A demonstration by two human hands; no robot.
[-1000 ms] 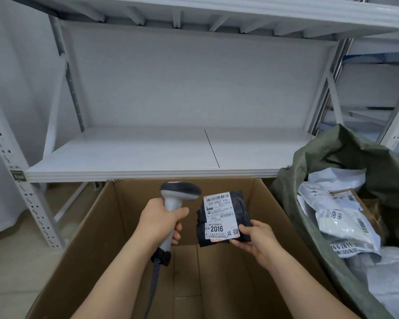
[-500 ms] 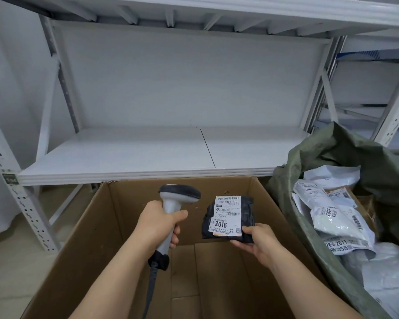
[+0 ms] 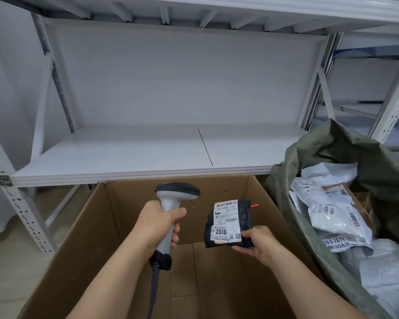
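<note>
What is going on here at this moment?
A person's left hand grips a barcode scanner; the right hand holds a black parcel with a white label above an open cardboard box. A red light shows beside the parcel's top, so scanning seems underway. More parcels lie in the green sack.

Grey barcode scanner [image 3: 168, 203], dark-headed, held upright by its handle in the left hand [image 3: 157, 224]. Just beside it, not touching, small black parcel [image 3: 244, 217] with white label [image 3: 225, 223] reading 2016, tilted slightly, pinched at its lower right corner by the right hand [image 3: 260, 244]. Both above an open cardboard box [image 3: 101, 226].
</note>
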